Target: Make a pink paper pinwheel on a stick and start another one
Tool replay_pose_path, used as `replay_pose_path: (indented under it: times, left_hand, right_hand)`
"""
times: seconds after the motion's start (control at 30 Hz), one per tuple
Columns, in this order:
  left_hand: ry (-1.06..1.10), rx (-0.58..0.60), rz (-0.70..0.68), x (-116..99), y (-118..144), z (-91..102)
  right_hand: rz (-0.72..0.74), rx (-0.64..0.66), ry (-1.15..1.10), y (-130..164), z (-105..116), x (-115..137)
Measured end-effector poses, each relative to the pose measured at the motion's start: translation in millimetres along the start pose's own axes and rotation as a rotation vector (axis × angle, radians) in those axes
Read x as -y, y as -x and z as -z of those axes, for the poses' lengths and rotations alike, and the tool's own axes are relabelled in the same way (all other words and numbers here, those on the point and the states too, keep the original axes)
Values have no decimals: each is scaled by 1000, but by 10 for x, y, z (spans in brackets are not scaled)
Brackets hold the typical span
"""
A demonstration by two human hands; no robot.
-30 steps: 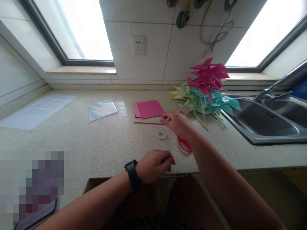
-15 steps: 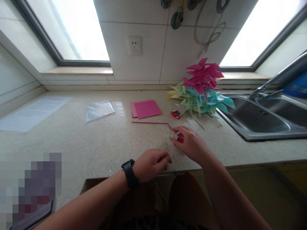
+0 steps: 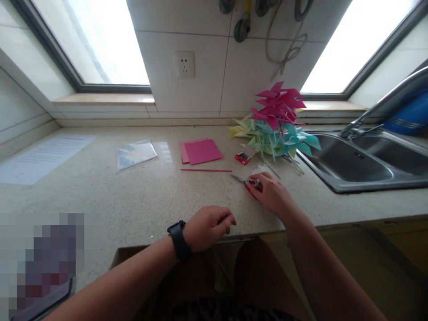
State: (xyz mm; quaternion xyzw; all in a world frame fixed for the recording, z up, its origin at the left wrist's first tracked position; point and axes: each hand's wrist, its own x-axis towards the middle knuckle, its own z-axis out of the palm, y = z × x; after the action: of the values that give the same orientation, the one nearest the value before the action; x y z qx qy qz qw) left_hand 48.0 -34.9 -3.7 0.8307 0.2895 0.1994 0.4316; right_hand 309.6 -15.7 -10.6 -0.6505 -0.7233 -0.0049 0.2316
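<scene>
My right hand [image 3: 272, 191] lies on the counter with its fingers round the red handles of a pair of scissors [image 3: 239, 179]. The blades point left, below a thin pink strip [image 3: 205, 170]. My left hand [image 3: 207, 226] is at the counter's front edge, its fingers curled in, and I see nothing held there. Pink paper squares [image 3: 203, 151] lie overlapped beyond the strip. A small red box [image 3: 244, 154] with a grey flap is past the scissors. Behind it is a heap of pink, blue and pale green paper pinwheels [image 3: 279, 107].
A steel sink [image 3: 341, 165] with a tap [image 3: 354, 127] is set into the counter on the right. To the left lie a clear plastic packet [image 3: 136, 154] and a printed sheet [image 3: 47, 154]. A blurred-out device is at the lower left. A wall socket [image 3: 185, 64] is above.
My right hand has turned the scissors and drawn them slightly right, so more of the blades and red handles shows. The left hand has stayed put. The whole view has shifted slightly.
</scene>
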Motion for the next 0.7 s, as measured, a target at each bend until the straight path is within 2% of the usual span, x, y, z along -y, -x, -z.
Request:
replay_pose_path:
  times: [0.4,0.53,0.7]
  left_hand:
    - [-4,0,-11,-8,11,-7]
    - [-1,6,-6,-18,4,-6]
    - [-7,4,-1,-30,9,-2]
  right_hand:
    - [-149,-185,27,-140,-90,-342]
    - [-76,-186,-11,-255,-76,-251]
    - [95,-56,-26,-522,-125,-51]
